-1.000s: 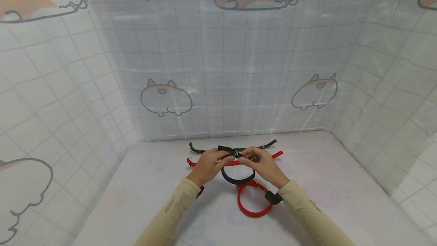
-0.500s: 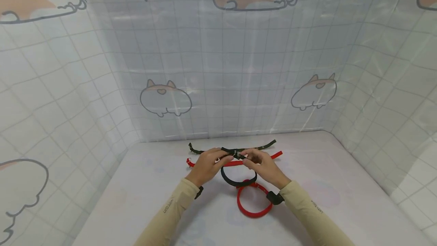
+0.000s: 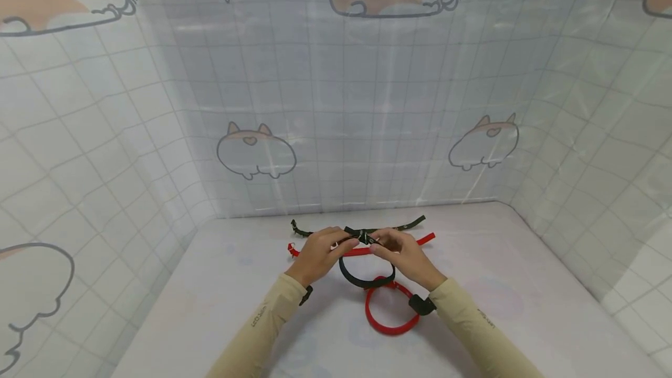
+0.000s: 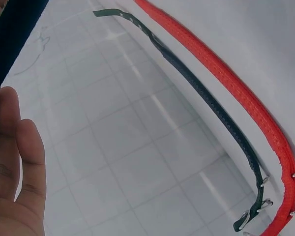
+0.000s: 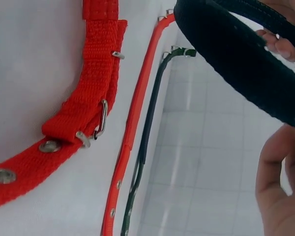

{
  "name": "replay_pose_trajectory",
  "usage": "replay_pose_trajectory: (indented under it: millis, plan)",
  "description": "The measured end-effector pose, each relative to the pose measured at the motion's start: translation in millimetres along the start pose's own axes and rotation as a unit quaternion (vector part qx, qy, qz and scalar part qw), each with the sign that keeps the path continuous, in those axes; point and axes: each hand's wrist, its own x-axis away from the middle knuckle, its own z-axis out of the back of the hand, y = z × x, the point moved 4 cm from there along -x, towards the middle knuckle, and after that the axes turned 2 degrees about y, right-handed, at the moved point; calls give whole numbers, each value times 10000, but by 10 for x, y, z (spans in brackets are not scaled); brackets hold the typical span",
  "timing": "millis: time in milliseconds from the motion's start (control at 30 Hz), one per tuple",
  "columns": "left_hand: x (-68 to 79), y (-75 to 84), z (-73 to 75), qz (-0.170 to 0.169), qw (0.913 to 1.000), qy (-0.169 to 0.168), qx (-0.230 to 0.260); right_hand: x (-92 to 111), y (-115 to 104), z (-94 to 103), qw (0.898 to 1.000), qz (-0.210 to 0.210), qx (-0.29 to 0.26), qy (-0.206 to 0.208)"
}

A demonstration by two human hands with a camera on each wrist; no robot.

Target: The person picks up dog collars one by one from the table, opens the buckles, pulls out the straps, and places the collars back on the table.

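Both hands hold a dark green collar (image 3: 359, 282), its loop hanging below them and its metal buckle (image 3: 363, 237) between the fingertips. My left hand (image 3: 319, 254) pinches the collar left of the buckle, the short strap end sticking out above its fingers. On the other side, my right hand (image 3: 405, 254) pinches the band near its eyelets. Seen from the right wrist, the dark band (image 5: 236, 64) curves close in front of the fingers. Only a strip of the band (image 4: 14, 39) shows in the left wrist view; the thumb and buckle are out of that view.
A buckled red collar (image 3: 391, 330) lies looped on the white table (image 3: 210, 319), partly under my right wrist. Behind the hands lie an unbuckled red collar (image 3: 362, 251) and an unbuckled dark green one (image 3: 412, 223), stretched out before the tiled-print wall (image 3: 367, 179).
The collar's short strap end has shifted right toward the buckle. Its hanging loop has sunk slightly and widened. Both hands stay nearly in place, with the right fingers moving a little.
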Motion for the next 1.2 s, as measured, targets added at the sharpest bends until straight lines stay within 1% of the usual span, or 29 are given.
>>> replay_pose_trajectory:
  millis: [133,467,567,867,1133,1167,1200]
  plan:
    - [1,-12,15,20,10000,43,54,11,28,17,10000,35,-82,17]
    - [-4,-7,-5,-22,10000,-69,34,-5,-18,-33,9986,108,-21,526]
    - [-3,-15,-8,9,10000,-78,25,-7,-16,-31,9984,149,3,545]
    - [-9,-24,20,80,9999,53,-33,-7,-24,-29,9992,249,17,305]
    - [-13,-46,-28,150,9998,-91,13,-36,-89,-35,9977,222,203,604]
    - [-14,-48,-30,169,9998,-103,30,-27,-147,-32,9977,213,223,610]
    - [-14,-50,-30,191,9998,-106,46,-28,-157,-29,9977,219,226,600]
